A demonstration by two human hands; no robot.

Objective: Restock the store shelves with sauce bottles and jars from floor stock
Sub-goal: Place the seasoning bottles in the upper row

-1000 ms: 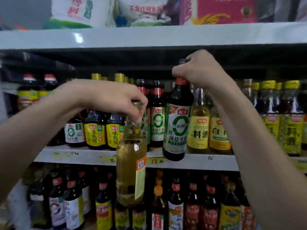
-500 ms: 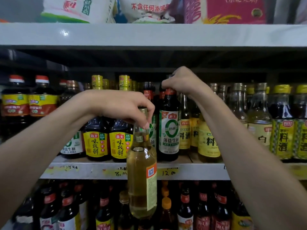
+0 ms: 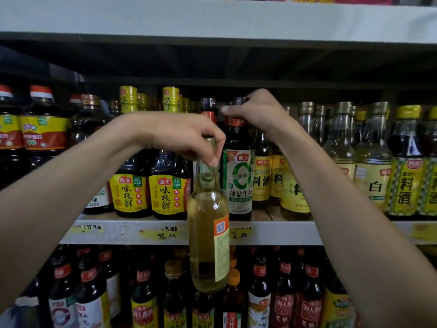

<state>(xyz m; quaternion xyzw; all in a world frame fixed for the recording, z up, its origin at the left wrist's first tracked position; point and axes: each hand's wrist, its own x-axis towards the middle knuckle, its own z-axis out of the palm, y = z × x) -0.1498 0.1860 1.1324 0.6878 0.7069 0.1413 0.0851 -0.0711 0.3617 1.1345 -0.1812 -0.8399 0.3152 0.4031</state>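
Right hand (image 3: 257, 110) grips the soy sauce bottle (image 3: 240, 183) by its cap; it looks seated on the shelf (image 3: 142, 232). Left hand (image 3: 184, 136) pinches the pale bottle (image 3: 208, 233) by the neck, unshelved. One to go.

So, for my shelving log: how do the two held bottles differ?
The pale bottle hangs before the shelf from the left hand; the dark bottle stands on the shelf under the right hand. Pale bottle: clear yellow liquid; dark bottle: blackish. Both upright, gripped at the top.
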